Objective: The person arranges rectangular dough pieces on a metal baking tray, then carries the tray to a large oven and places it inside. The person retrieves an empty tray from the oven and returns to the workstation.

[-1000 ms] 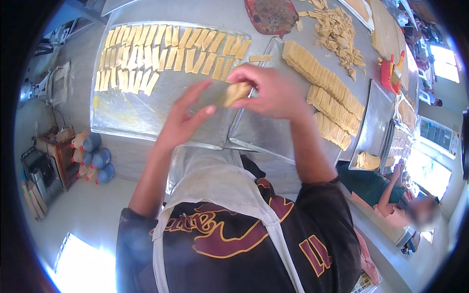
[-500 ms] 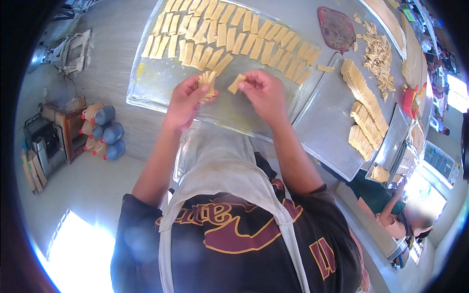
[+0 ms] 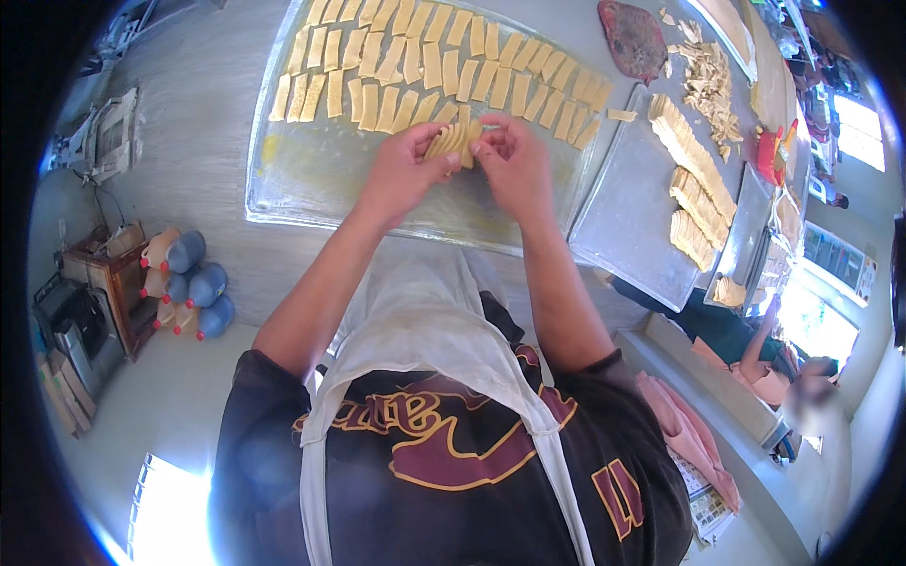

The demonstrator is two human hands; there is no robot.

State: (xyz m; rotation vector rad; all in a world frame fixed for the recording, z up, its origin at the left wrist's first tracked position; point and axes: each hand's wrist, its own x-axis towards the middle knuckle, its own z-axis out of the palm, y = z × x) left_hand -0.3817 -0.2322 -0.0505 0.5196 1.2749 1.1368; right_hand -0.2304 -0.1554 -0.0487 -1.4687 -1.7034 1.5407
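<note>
Over the greased tray [image 3: 311, 193], my left hand [image 3: 408, 174] grips a fanned bunch of pale yellow dough strips [image 3: 447, 143]. My right hand [image 3: 509, 170] pinches a piece at the right end of that bunch, so both hands meet there. Behind them, several rows of flat dough strips [image 3: 334, 92] lie on the tray. To the right, stacks of strips [image 3: 689, 156] rest on a second tray [image 3: 623, 236].
A red-stained board [image 3: 630, 38], loose dough scraps [image 3: 706, 85] and a red container with brushes [image 3: 771, 153] sit at the back right. A co-worker's arm [image 3: 760, 340] reaches toward further trays. Plastic jugs [image 3: 186, 292] are stacked at the lower left.
My hands were apart half a second ago, the right holding a single piece. Now the right has moved left to the bunch in my left hand.
</note>
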